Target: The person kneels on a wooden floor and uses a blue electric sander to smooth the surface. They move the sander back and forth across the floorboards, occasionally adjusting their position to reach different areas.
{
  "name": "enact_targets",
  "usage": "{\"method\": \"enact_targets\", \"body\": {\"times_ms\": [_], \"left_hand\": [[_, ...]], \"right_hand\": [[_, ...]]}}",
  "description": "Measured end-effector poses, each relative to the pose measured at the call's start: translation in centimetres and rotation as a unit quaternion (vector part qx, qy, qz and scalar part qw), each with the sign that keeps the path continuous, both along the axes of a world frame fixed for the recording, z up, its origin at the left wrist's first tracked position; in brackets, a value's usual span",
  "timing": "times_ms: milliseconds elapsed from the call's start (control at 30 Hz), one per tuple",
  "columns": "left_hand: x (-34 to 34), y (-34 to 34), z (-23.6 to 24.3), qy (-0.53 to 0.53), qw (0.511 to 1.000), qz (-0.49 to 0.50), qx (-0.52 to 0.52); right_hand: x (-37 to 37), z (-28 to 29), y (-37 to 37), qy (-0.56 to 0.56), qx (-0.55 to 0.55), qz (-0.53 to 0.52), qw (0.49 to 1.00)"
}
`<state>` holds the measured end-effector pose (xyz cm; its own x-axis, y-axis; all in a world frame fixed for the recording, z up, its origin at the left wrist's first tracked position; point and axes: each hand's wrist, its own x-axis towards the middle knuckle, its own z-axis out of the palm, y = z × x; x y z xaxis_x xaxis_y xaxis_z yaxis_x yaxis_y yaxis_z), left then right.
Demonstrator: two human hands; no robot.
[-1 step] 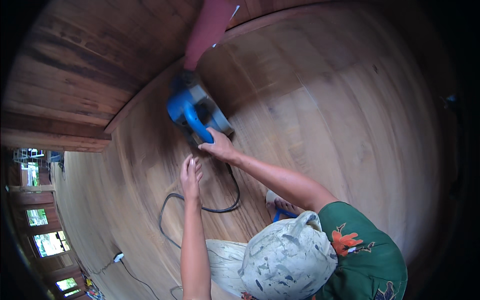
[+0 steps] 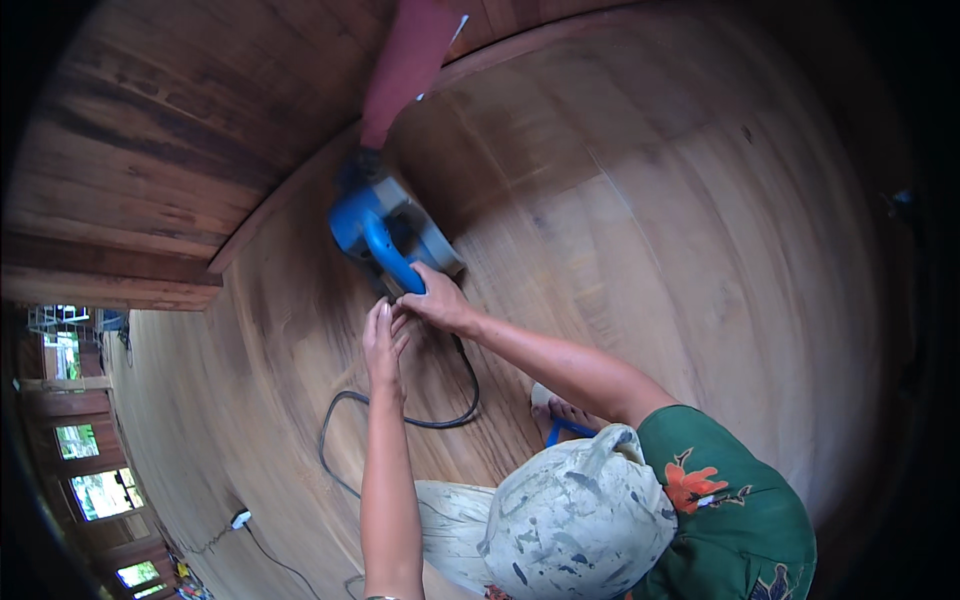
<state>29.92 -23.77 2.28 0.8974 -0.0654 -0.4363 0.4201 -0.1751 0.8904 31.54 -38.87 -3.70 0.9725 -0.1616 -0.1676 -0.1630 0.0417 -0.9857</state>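
Note:
My right hand [image 2: 432, 298] is wrapped round the blue handle of a blue and grey belt sander [image 2: 432, 240], tilted diagonally on the wooden floor [image 2: 650, 300]. A red dust bag [image 2: 400, 70] rises from the sander's far end. My left hand [image 2: 383, 343] is at the sander's near end, just left of my right hand, fingers apart and slightly bent; whether its fingertips touch the tool is unclear. A black cord [image 2: 420, 423] loops from the sander across the floor under my left forearm.
A wooden plank wall [image 2: 130, 150] with skirting borders the top left. Window openings [image 2: 100, 492] and a ladder [image 2: 55, 320] are at the far left. A plug connection [image 2: 240, 518] lies at lower left. A paint-spattered pale cap [image 2: 575, 510] and a sandalled foot [image 2: 560, 420] show below.
My left hand has moved up toward the sander's near end. The sander and dust bag have shifted slightly left, with my right hand still on the handle.

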Motion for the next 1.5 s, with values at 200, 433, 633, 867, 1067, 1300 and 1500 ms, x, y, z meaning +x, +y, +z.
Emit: {"method": "enact_targets", "body": {"times_ms": [200,433,633,867,1067,1300,1500], "left_hand": [[3.3,-5.7,-2.8,0.022,1.0,0.005,-0.016],[4.5,-4.8,-3.2,0.007,1.0,0.009,-0.005],[5.0,-3.6,-3.3,0.02,0.999,-0.019,-0.017],[5.7,-1.6,-4.1,0.017,0.998,-0.045,-0.037],[6.0,-1.9,-4.5,0.017,0.999,-0.026,-0.044],[5.8,-3.6,-5.4,-0.011,0.998,0.026,-0.058],[6.5,-3.9,-6.5,-0.006,0.998,0.027,-0.05]], "right_hand": [[-2.1,-1.6,1.0,-0.036,0.019,-0.018,0.999],[-1.8,-1.9,1.5,-0.084,0.111,-0.009,0.99],[-3.4,-0.7,1.4,-0.137,0.109,-0.005,0.985],[-8.0,-0.8,-0.8,-0.105,0.023,-0.018,0.994],[-11.4,-5.3,-16.9,0.008,-0.256,-0.335,0.907],[-17.4,-8.2,-29.8,0.2,-0.507,-0.397,0.739],[-16.6,-10.7,-29.6,0.243,-0.576,-0.345,0.7]]}}
